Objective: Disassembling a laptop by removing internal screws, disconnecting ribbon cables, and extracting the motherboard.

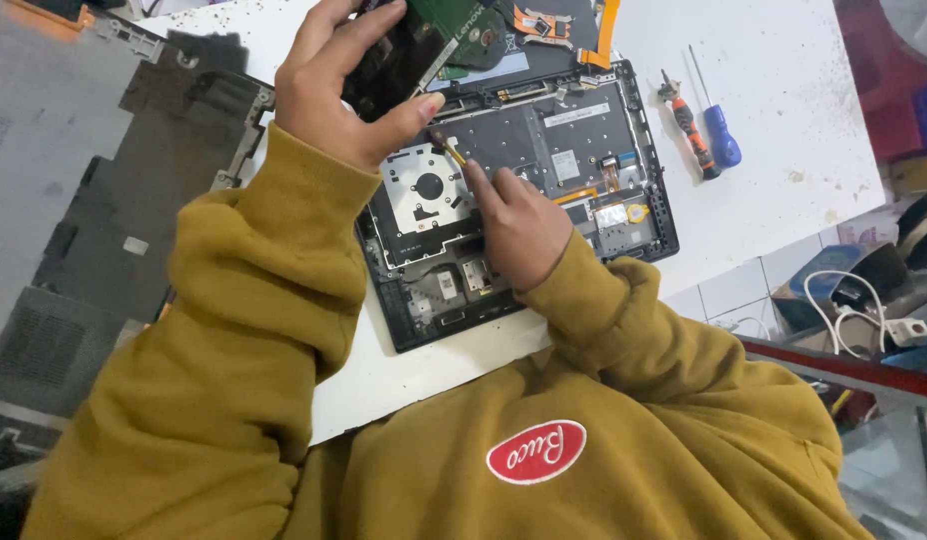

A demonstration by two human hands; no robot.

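Note:
An opened black laptop base [584, 130] lies on a white table [784, 70], its inner frame and round fan cut-out [425, 188] exposed. My left hand [334, 85] grips the edge of a green circuit board [454, 22] with a dark part under it, tilted up off the base's far left corner. My right hand [519, 225] rests on the base and pinches a thin tool with a yellow shaft [452, 152], its tip pointing under the lifted board. Both sleeves are mustard yellow.
An orange-and-black screwdriver [692, 128] and a blue one [722, 135] lie on the table to the right of the laptop. A large grey bottom cover [84, 200] lies to the left. White cables and a charger [864, 310] sit beyond the table's right edge.

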